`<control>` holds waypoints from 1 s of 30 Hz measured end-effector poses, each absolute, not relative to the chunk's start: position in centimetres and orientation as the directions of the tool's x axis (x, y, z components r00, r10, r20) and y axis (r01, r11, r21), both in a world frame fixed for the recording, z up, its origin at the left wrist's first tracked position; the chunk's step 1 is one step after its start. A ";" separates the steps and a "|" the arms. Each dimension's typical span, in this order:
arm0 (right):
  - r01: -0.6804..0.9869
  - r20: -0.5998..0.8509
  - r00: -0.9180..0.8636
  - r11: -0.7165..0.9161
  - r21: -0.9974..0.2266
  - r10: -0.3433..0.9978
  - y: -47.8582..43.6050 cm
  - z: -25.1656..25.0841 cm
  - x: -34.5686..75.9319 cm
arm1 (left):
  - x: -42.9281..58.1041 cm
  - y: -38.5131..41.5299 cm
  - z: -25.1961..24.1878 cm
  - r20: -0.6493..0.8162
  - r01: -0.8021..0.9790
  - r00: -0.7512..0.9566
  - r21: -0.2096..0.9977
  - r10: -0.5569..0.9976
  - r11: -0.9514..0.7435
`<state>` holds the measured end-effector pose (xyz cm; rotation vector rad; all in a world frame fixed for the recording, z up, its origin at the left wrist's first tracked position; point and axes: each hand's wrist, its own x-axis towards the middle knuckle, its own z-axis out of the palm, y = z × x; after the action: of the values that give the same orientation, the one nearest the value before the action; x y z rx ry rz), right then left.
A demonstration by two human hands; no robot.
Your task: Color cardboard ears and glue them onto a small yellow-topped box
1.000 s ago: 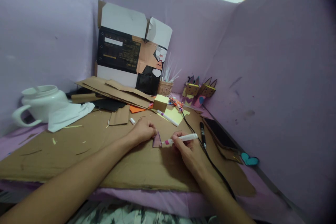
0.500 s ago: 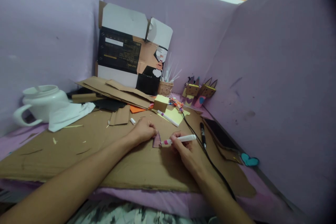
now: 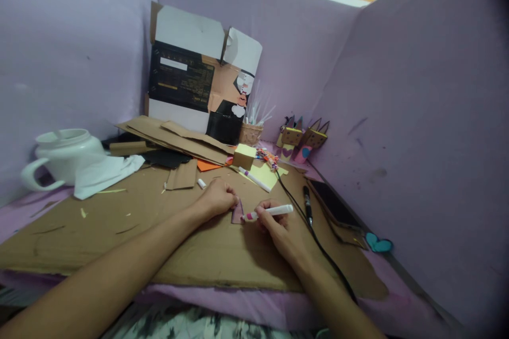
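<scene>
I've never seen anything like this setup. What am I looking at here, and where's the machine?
There is no machine: these are a person's two bare hands, seen by a camera worn on the head, looking forward and down. The left hand has its fingers at the upper end of a small purplish piece; whether they pinch or press it is hard to tell. The right hand holds a white marker, its tip at the piece's right edge. Beneath lies a large cardboard sheet. On it you can also see a second marker, a white cap and a black pen. A white pot stands at the picture's left.
</scene>
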<state>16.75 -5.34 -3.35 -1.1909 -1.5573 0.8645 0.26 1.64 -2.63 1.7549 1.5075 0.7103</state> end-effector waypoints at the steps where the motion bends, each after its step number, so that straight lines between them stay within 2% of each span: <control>1: 0.286 0.255 -0.068 0.263 -0.921 0.965 -5.3 -3.4 16.8 | 0.3 1.6 -2.6 -0.039 0.598 0.168 0.799 0.985 -0.070; 19: 0.247 0.251 -0.080 0.264 -0.932 0.965 -5.4 -3.5 16.8 | 0.2 1.7 -2.6 -0.039 0.600 0.177 0.796 0.984 -0.076; 25: 0.295 0.261 -0.119 0.285 -0.912 0.958 -5.3 -3.8 16.8 | 0.2 1.8 -3.0 -0.035 0.593 0.171 0.801 0.985 -0.075; 30: 0.236 0.244 -0.109 0.264 -0.935 0.964 -5.4 -3.8 16.7 | 0.2 1.9 -3.0 -0.035 0.588 0.173 0.805 0.984 -0.075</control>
<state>16.74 -5.38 -3.77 -1.1495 -1.5613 0.9390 0.25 1.87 -3.01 1.7523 1.4975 0.7193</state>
